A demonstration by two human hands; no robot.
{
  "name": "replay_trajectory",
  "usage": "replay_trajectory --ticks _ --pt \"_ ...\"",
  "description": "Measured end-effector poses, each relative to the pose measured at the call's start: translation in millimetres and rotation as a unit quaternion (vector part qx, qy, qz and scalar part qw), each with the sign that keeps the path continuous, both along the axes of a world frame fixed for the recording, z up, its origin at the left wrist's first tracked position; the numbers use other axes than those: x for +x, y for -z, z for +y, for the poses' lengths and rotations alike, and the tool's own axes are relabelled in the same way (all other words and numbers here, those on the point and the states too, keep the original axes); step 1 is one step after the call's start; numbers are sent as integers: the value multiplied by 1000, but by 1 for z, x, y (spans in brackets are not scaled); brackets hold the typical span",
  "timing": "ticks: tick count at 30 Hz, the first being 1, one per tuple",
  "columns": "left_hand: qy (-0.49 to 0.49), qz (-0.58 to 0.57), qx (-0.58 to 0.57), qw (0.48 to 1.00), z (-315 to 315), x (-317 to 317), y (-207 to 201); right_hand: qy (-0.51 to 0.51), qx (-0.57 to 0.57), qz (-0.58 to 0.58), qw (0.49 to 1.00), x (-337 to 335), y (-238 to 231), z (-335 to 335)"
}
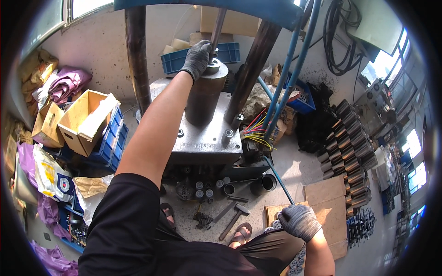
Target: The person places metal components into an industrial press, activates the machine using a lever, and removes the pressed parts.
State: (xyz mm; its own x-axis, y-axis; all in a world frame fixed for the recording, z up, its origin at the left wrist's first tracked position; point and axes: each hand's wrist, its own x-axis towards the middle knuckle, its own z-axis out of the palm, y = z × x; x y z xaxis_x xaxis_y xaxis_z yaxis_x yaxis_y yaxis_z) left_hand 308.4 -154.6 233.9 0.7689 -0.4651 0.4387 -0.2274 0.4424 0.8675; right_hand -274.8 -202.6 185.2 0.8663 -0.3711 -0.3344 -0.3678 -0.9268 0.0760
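My left hand, in a grey glove, reaches up to the top of a thick metal cylinder. Its fingers are closed about the lower end of a slanting metal rod, though the far side of the grip is hidden. The cylinder stands upright on the steel bed of a press, with a ring-shaped part at its top. Low on the right, my gloved right hand is wrapped round the end of a long blue lever. Small round metal parts lie beside that hand.
A hammer and loose metal sleeves lie on the floor by my feet. Cardboard boxes on blue crates stand left. Stacked metal cylinders fill the right. Dark press columns flank the bed; coloured thin hoses hang beside it.
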Motion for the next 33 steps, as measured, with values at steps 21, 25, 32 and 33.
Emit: replay_trajectory --ticks 21,25,32,33 --pt "-33 -22 35 999 -2 5 4 1 74 -108 991 1 -14 -13" --pt "-34 -33 55 997 -1 3 2 -19 76 -62 995 -2 -10 -20" --pt "-39 -30 51 998 0 7 2 -16 81 -115 990 0 -13 -14" --pt "-40 -29 55 997 -1 4 1 -33 79 -66 994 -2 -11 -19"
